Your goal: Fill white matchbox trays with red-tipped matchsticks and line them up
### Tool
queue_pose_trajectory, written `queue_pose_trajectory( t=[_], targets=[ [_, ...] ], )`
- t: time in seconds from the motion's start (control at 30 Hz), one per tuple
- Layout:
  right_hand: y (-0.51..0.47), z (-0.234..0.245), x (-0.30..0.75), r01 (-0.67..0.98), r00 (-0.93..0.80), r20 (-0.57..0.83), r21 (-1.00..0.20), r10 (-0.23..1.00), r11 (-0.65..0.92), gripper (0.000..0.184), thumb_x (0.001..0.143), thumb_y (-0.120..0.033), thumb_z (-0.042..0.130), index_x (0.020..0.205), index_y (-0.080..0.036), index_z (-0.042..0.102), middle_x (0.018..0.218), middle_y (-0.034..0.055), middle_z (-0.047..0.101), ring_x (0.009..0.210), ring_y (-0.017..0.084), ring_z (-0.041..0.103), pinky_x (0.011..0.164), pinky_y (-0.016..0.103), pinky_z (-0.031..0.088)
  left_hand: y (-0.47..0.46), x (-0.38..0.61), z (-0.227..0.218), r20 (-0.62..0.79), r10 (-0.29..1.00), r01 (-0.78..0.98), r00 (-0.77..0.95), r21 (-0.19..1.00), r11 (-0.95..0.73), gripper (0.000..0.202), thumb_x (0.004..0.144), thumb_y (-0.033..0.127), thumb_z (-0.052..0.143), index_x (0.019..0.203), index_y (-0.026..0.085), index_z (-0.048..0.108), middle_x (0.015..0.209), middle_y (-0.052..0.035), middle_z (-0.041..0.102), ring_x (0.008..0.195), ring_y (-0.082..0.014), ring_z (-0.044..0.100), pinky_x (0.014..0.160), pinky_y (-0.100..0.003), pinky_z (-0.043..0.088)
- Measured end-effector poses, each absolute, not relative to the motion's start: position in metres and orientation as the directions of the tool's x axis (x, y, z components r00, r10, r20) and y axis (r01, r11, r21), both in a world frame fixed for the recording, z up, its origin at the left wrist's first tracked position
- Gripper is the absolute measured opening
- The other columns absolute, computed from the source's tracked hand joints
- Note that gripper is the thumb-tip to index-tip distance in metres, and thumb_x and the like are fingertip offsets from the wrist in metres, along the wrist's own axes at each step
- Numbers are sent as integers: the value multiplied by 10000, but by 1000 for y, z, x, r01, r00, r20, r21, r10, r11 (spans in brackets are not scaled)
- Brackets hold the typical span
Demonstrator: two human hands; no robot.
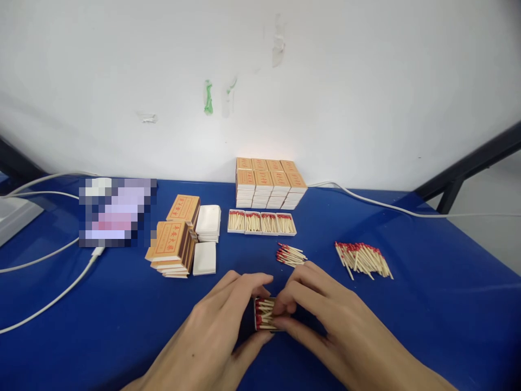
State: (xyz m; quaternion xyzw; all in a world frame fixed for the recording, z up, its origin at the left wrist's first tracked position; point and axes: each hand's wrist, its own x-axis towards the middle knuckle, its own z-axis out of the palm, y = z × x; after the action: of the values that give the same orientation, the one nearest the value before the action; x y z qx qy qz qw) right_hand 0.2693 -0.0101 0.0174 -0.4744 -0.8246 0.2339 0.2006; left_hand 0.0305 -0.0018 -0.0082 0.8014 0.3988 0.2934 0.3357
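My left hand (pixel 220 320) and my right hand (pixel 321 315) meet near the front of the blue table (pixel 427 309). Between them lies a small open matchbox tray (pixel 264 314) with red-tipped matches in it. The left fingers curl round the tray's left end. The right fingertips press on the matches inside it. Just beyond the hands lies a small bunch of loose matches (pixel 290 254). A bigger heap of loose matches (pixel 363 259) lies to the right.
A row of filled trays (pixel 261 222) sits in front of a stack of closed matchboxes (pixel 268 183) by the wall. Orange sleeves (pixel 173 241) and empty white trays (pixel 207 239) lie left. White cables (pixel 61 293) run along the left side.
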Motion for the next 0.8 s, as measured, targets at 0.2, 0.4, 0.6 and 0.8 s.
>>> queue_pose_trajectory(
  t=[0.2, 0.4, 0.6, 0.8],
  targets=[
    [-8, 18, 268, 696, -436, 135, -576, 890, 429, 102, 1083, -181, 675, 1064, -282, 669, 1080, 3, 673, 986, 176, 696, 766, 295, 581, -2, 31, -10, 197, 837, 435, 510, 780, -449, 726, 979, 67, 784, 1503, 442, 449, 1344, 70, 730, 1213, -194, 741, 1031, -326, 617],
    [-9, 16, 269, 709, -458, 135, -540, 878, 453, 83, 1099, -218, 652, 1049, -280, 674, 1064, 16, 674, 994, 195, 704, 752, 304, 589, -3, 30, -10, 198, 842, 451, 503, 771, -450, 752, 951, 59, 810, 1491, 446, 458, 1332, 88, 734, 1184, -184, 745, 1007, -299, 617],
    [-9, 16, 270, 720, -458, 118, -532, 881, 445, 74, 1100, -216, 646, 1076, -282, 669, 1094, 23, 673, 1015, 204, 700, 762, 320, 599, -2, 31, -10, 202, 840, 449, 504, 769, -455, 733, 957, 75, 812, 1489, 444, 467, 1340, 86, 732, 1185, -186, 747, 1001, -298, 621],
    [-9, 17, 271, 712, -482, 90, -539, 871, 450, 89, 1119, -230, 615, 1090, -283, 681, 1103, 21, 667, 1018, 198, 697, 780, 331, 604, -2, 30, -11, 212, 835, 444, 507, 766, -464, 731, 962, 77, 808, 1497, 435, 460, 1332, 72, 733, 1176, -190, 754, 997, -311, 630]
  ],
)
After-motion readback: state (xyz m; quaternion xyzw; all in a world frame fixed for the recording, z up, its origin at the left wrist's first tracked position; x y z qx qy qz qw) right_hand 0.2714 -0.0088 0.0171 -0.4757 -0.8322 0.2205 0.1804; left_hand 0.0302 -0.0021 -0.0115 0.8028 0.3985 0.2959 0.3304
